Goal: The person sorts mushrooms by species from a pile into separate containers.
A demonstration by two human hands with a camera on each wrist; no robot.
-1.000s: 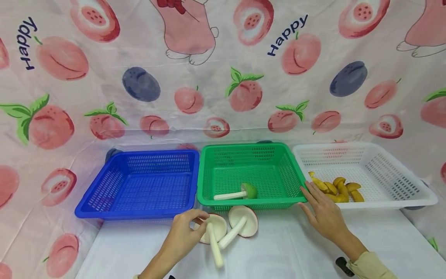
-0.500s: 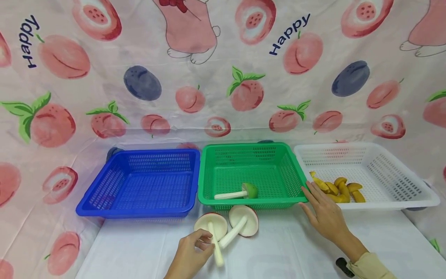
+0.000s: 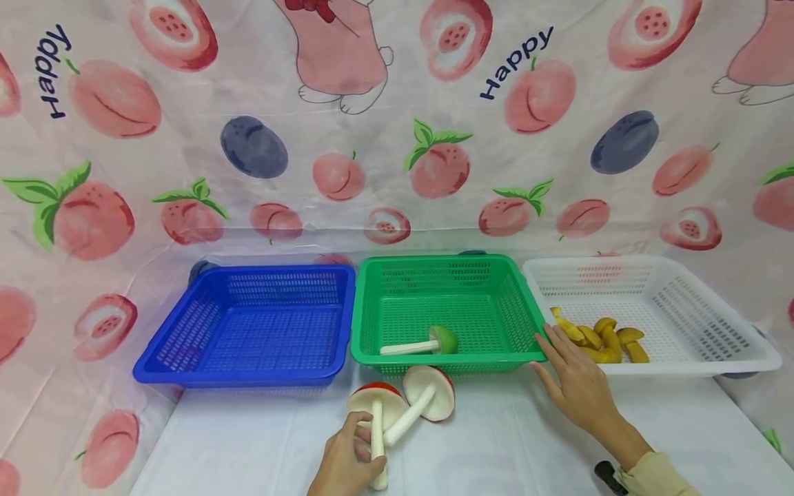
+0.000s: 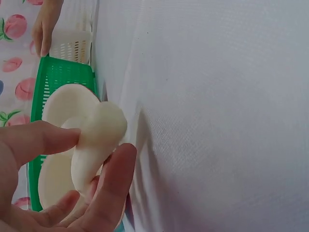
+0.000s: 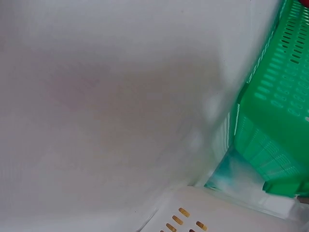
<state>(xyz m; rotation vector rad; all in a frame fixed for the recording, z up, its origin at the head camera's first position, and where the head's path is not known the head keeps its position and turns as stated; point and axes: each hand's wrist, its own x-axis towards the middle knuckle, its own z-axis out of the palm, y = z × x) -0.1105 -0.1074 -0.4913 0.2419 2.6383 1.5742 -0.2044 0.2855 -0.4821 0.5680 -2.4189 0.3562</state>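
Observation:
In the head view my left hand (image 3: 350, 458) pinches the pale stem of a red-capped toy mushroom (image 3: 377, 430) between thumb and fingers. The left wrist view has the thumb and fingers on either side of that stem (image 4: 99, 133), its rounded end turned toward the camera. A second red-capped mushroom (image 3: 409, 417) lies close on its right, cream underside showing. My right hand (image 3: 579, 386) rests with straight fingers at the front right corner of the green basket (image 3: 496, 357), beside the white basket (image 3: 682, 367). The right wrist view hardly shows that hand.
A green-capped mushroom (image 3: 443, 339) lies in the green basket. Several yellow-brown mushrooms (image 3: 611, 341) sit in the white basket's near left part. A blue basket (image 3: 248, 380) stands at the left. Behind the row hangs a fruit-printed cloth (image 3: 384, 186); a white cloth (image 3: 248, 441) covers the table.
My left hand has come down from beside the cap to the stem and grips it. The mushroom has tilted, showing more of its red cap top. The right hand stays put.

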